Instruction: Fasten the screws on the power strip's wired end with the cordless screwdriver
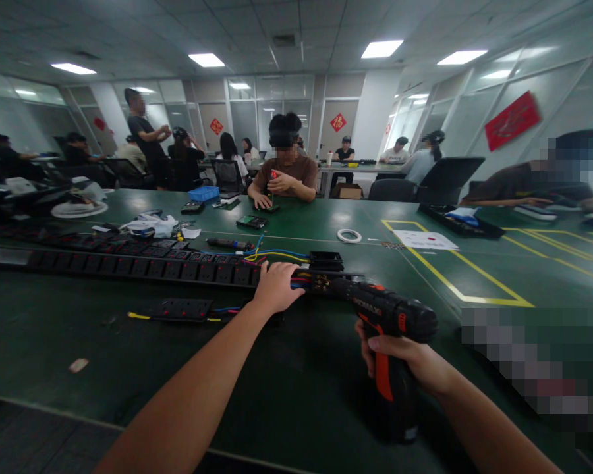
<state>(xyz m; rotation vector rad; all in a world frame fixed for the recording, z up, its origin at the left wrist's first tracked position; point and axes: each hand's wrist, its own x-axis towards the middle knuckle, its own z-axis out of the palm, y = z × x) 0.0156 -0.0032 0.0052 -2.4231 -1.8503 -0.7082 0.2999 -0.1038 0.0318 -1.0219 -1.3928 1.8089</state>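
A long black power strip (148, 266) with a row of sockets lies across the table. My left hand (278, 286) is closed over its right part, beside coloured wires that show in the open housing; the fingertips are partly hidden. My right hand (418, 357) is wrapped around the handle of a black and orange cordless drill (393, 311). The drill points left, its tip at the strip's open right end; whether it touches a screw I cannot tell. Nearer to me lies a short socket piece (185, 308) with loose wires.
Behind the strip lie a black pen-shaped tool (230, 243), a white ring of tape (349, 236) and a circuit board (252, 222). A co-worker (286, 171) sits across the green table (296, 421). Yellow tape (474, 280) and a paper sheet (425, 239) are at right.
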